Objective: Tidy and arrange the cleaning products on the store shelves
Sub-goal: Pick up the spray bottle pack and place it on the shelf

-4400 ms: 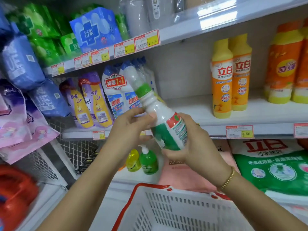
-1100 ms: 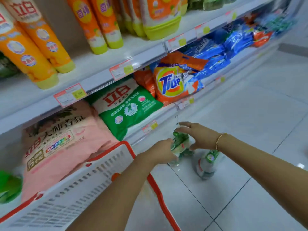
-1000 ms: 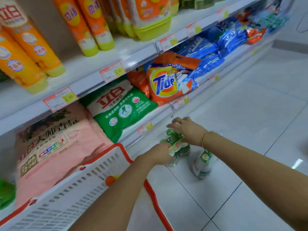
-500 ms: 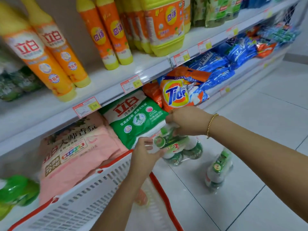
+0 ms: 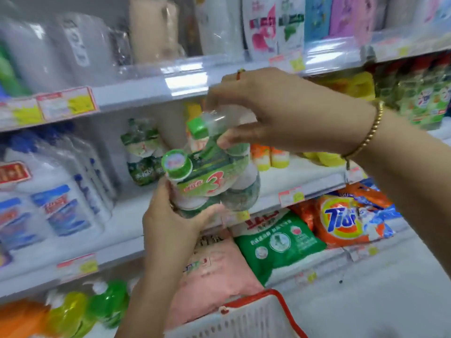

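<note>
Two hands are curled round the tilted bottle pack [image 5: 214,184], left hand [image 5: 168,223] below, right hand [image 5: 288,113] above; the matching shelved pack [image 5: 142,154] is seen just upper-left.

Shop aisle: tiered shelves [image 5: 146,90], price tags [image 5: 66,103] on edges, branded detergent bags [image 5: 341,223], white shopping basket [image 5: 253,315].

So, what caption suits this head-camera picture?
A wrapped pack of green-capped bottles held by left hand and right hand at the shelf.

Green and white bottle pack [image 5: 214,184] — red numeral; orange detergent bag [image 5: 341,223]; white basket [image 5: 253,318], red-rimmed
</note>
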A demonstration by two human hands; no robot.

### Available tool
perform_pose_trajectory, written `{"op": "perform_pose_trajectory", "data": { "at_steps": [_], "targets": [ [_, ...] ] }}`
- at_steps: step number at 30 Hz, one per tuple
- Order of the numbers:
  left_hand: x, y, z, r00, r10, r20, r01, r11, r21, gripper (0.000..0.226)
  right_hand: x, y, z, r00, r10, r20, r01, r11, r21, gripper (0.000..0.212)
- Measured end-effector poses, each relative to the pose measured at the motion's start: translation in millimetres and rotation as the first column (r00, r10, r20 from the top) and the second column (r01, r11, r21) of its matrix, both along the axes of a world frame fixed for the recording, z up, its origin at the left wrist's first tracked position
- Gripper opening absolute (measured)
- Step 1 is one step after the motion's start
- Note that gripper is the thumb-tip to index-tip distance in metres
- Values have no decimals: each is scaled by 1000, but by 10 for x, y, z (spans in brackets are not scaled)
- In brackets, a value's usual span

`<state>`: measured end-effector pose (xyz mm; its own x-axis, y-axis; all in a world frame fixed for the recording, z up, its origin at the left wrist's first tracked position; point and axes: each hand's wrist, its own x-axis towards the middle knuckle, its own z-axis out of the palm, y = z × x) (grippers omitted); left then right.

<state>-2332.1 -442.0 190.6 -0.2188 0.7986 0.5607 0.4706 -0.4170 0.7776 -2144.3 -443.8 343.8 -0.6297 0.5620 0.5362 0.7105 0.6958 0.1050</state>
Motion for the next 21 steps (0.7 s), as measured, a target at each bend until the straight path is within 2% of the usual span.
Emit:
{"op": "perform_pose_trajectory", "data": {
  "at_steps": [5,9,12,15,17,21],
  "targets": [
    [-783,368,155,990,123,-75,-121,992,27,61,-700,408,-256,992,47,-118,-40,997,64,45],
    [-1146,658,157,993,105,-62,-106,994,-21,73,-1027,718,-486,956,69,-284,-58,997,48,46],
    [-1318,838,64,995,99,-21,-101,992,-80,69,-1214,840,-648,942,56,-330,-39,998,57,55],
    [-1483,1015,-63,993,115,-9,-115,980,-161,71,-1296,908,-935,928,-78,-365,58,996,-63,60],
    [-1588,1174,-130,989,149,1,-146,965,-220,71,-1360,1026,-1172,928,-169,-333,103,973,-205,55],
    [-1685,1506,-129,985,158,66,-132,947,-291,66,-1539,1348,-1542,948,-311,-65,240,834,-496,29]
  ]
}}
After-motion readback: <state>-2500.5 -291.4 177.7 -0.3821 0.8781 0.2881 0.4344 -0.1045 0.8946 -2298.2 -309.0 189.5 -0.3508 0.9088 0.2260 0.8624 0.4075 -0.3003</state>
